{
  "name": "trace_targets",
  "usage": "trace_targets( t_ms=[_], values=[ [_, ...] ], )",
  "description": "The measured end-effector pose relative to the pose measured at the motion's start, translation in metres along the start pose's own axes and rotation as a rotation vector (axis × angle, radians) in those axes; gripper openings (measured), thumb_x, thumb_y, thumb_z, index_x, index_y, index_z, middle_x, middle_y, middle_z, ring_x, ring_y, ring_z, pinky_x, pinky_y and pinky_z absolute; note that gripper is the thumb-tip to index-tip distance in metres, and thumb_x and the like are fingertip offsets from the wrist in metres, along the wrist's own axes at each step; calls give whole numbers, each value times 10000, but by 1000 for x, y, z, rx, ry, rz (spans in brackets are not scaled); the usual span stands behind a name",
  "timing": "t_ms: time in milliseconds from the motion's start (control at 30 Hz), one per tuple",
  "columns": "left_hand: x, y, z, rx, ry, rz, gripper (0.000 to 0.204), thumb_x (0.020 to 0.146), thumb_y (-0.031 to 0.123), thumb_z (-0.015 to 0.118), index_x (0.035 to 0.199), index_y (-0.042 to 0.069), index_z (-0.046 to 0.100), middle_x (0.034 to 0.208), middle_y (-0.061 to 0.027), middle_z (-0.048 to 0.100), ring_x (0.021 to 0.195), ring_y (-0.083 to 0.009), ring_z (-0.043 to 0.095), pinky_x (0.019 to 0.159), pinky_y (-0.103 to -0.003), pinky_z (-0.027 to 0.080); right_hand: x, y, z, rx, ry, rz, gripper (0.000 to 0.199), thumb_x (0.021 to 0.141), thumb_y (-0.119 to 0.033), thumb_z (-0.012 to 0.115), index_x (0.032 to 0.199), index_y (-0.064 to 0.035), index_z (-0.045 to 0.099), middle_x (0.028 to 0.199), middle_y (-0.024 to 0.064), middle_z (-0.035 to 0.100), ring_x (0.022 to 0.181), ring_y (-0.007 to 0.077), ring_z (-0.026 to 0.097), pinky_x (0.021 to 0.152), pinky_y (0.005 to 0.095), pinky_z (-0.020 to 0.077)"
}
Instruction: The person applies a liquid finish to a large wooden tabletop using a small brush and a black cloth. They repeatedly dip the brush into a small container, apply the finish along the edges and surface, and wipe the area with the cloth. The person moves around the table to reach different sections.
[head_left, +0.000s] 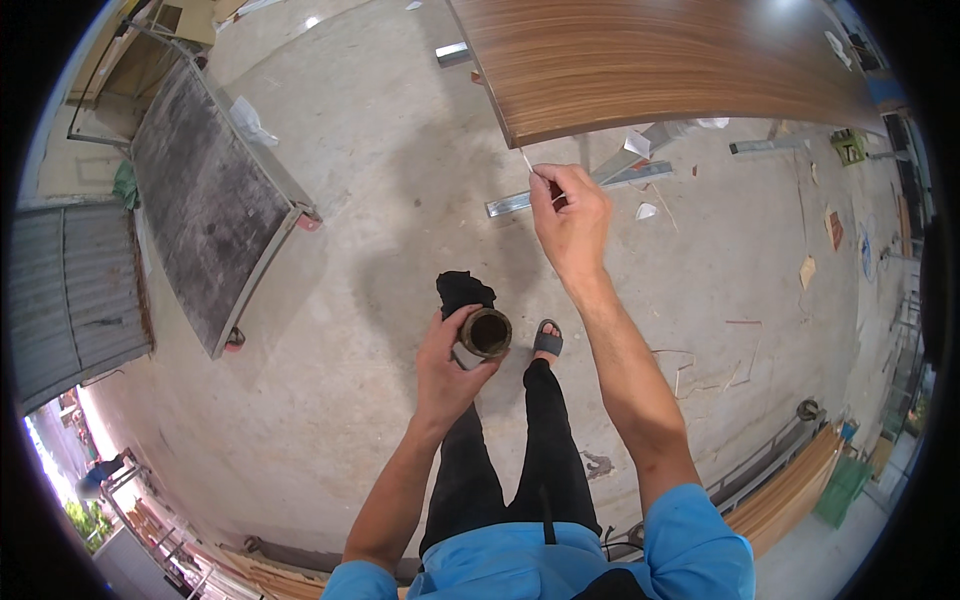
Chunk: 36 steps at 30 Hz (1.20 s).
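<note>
My left hand point(444, 372) is wrapped round a small open can point(486, 336) with a stained rim and a dark inside. A crumpled black cloth point(464, 290) sits against the can's far side, by the same hand's fingers. Farther forward, my right hand point(574, 222) pinches a thin pale stick point(527, 160); whether it has a brush tip is too small to tell. The stick's far end meets the near left corner of a brown wood-grain panel point(650, 75), or lies very close to it. This panel is raised above the floor.
Metal bars point(508, 205) and paper scraps lie on the concrete floor point(330, 420) below the panel. A flat cart point(215, 190) on wheels stands at the left. Wood boards point(785, 490) are stacked at the lower right, near a green bag point(843, 490).
</note>
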<state>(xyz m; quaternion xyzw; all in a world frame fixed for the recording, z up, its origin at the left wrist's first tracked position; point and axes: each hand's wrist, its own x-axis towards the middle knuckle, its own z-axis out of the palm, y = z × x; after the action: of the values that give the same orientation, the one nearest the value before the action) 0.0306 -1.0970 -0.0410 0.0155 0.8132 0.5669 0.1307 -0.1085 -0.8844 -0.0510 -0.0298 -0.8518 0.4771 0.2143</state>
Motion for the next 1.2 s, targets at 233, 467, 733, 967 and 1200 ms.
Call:
trace_targets(
  t_ms=[233, 467, 733, 967, 1200],
  values=[
    [1, 6, 6, -65, 94, 0, 592, 744, 36, 898, 1290, 28, 669, 1129, -102, 711, 1072, -225, 671, 937, -329, 536, 1, 16, -11, -12, 145, 22, 102, 921, -39, 737, 1007, 10, 758, 848, 120, 709, 701, 181, 667, 645, 305, 516],
    [1, 9, 8, -65, 80, 2, 581, 764, 13, 888, 1302, 19, 668, 1166, -112, 693, 1082, -219, 681, 926, -319, 547, 34, 53, -65, -118, 263, 93, 107, 910, -73, 723, 993, -15, 757, 874, 151, 725, 761, 296, 701, 708, 396, 552],
    [4, 9, 19, -7, 31, 45, 600, 756, 9, 898, 1307, 14, 661, 1176, -101, 637, 1043, -188, 710, 886, -298, 567, 21, 47, -59, -167, 129, -20, 89, 917, -67, 709, 970, -17, 761, 893, 156, 728, 785, 293, 700, 733, 394, 552],
    [4, 14, 26, -32, 40, 37, 616, 755, 1, 904, 1317, 15, 653, 1183, -88, 635, 1035, -178, 705, 876, -292, 556, 56, 104, -120, -260, 327, 162, 113, 950, -74, 698, 985, 16, 758, 858, 119, 760, 734, 179, 717, 693, 330, 559],
    [5, 14, 30, -36, -9, 34, 642, 765, -63, 878, 1347, -21, 609, 1237, -81, 620, 1136, -181, 679, 995, -317, 548, 61, 111, -132, -211, 334, 69, 112, 894, -97, 735, 970, -25, 775, 884, 150, 746, 793, 316, 727, 735, 399, 567]
  ],
)
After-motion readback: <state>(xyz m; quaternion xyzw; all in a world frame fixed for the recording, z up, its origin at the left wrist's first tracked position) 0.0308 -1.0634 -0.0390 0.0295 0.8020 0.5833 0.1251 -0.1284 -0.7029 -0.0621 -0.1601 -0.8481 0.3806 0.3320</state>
